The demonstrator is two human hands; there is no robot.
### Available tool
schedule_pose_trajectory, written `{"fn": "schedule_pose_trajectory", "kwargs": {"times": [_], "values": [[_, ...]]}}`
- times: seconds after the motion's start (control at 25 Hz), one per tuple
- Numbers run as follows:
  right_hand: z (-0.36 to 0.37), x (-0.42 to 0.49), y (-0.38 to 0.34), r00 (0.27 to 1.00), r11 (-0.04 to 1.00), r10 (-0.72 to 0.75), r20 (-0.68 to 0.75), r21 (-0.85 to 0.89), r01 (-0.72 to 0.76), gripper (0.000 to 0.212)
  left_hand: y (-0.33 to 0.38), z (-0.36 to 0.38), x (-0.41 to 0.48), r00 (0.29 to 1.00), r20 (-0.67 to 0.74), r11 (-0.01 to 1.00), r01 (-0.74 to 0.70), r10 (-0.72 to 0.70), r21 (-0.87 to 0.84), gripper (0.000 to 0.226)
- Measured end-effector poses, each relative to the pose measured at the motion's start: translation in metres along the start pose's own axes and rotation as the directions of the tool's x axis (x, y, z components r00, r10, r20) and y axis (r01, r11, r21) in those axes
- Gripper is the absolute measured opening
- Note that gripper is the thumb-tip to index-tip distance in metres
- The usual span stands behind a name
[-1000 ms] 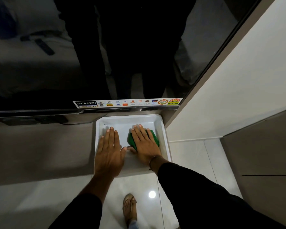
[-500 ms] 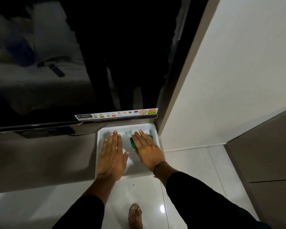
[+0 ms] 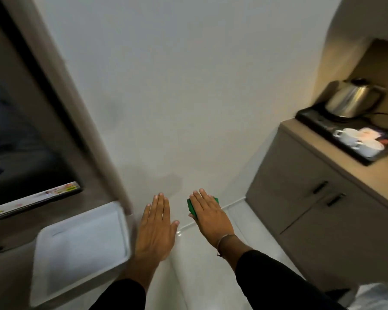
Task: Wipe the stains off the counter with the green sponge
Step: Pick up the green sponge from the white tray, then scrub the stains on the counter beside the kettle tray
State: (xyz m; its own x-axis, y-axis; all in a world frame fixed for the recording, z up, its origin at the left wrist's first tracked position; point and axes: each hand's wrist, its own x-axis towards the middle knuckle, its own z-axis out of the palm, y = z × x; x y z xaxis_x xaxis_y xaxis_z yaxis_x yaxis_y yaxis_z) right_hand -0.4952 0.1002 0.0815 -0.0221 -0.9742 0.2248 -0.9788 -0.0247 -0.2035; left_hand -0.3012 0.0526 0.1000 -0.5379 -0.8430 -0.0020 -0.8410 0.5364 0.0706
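Observation:
My right hand (image 3: 210, 214) is held out flat, palm down, in the air over the floor, with the green sponge (image 3: 192, 206) gripped under its fingers; only the sponge's left and far edges show. To its left, my left hand (image 3: 157, 227) hangs flat and open with the fingers apart and nothing in it. A wooden counter (image 3: 381, 175) tops a grey cabinet at the right, apart from both hands. No stains can be made out on it; the frame is blurred.
A white tray (image 3: 121, 231) lies on a low shelf at the lower left under a wall-mounted television (image 3: 20, 139). On the counter stands a black tray (image 3: 311, 118) with a steel kettle (image 3: 352, 99) and white cups (image 3: 354, 139). A white wall faces me.
Both hands have lifted off the white tray and swung right with my view. The sponge stays under my right hand. The counter with the kettle has come into sight.

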Motion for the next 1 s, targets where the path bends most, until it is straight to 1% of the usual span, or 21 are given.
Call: {"fn": "schedule_pose_trajectory", "kwargs": {"times": [0.12, 0.2, 0.32, 0.44, 0.6, 0.68, 0.8, 0.88, 1.0], "values": [[-0.034, -0.045, 0.081, 0.993, 0.994, 0.110, -0.030, -0.020, -0.111, 0.059, 0.095, 0.006, 0.034, 0.989, 0.001, 0.989, -0.146, 0.146, -0.005, 0.089], [-0.061, -0.081, 0.140, 0.976, 0.976, 0.209, -0.055, -0.055, -0.212, 0.058, 0.166, 0.006, 0.057, 0.967, -0.013, 0.967, -0.255, 0.254, -0.015, 0.089], [-0.101, -0.134, 0.224, 0.919, 0.918, 0.377, -0.117, -0.085, -0.387, 0.057, 0.265, 0.003, 0.086, 0.910, -0.011, 0.909, -0.415, 0.415, -0.046, 0.083], [-0.135, -0.182, 0.291, 0.842, 0.835, 0.521, -0.140, -0.119, -0.537, 0.057, 0.347, 0.006, 0.114, 0.828, -0.007, 0.827, -0.561, 0.561, -0.029, 0.078], [-0.175, -0.242, 0.381, 0.705, 0.687, 0.691, -0.162, -0.156, -0.709, 0.059, 0.463, 0.013, 0.162, 0.687, -0.027, 0.686, -0.727, 0.726, -0.036, 0.081], [-0.190, -0.267, 0.425, 0.640, 0.615, 0.745, -0.189, -0.179, -0.768, 0.059, 0.521, 0.022, 0.190, 0.630, -0.020, 0.628, -0.776, 0.777, -0.049, 0.078], [-0.208, -0.289, 0.483, 0.534, 0.507, 0.818, -0.216, -0.169, -0.845, 0.061, 0.592, 0.033, 0.228, 0.555, 0.002, 0.554, -0.829, 0.832, -0.083, 0.080], [-0.217, -0.294, 0.524, 0.459, 0.428, 0.866, -0.200, -0.179, -0.886, 0.061, 0.635, 0.043, 0.259, 0.507, 0.020, 0.506, -0.856, 0.862, -0.111, 0.079], [-0.221, -0.286, 0.580, 0.352, 0.324, 0.927, -0.128, -0.199, -0.925, 0.061, 0.687, 0.059, 0.303, 0.445, 0.063, 0.449, -0.881, 0.893, -0.152, 0.078]]}}
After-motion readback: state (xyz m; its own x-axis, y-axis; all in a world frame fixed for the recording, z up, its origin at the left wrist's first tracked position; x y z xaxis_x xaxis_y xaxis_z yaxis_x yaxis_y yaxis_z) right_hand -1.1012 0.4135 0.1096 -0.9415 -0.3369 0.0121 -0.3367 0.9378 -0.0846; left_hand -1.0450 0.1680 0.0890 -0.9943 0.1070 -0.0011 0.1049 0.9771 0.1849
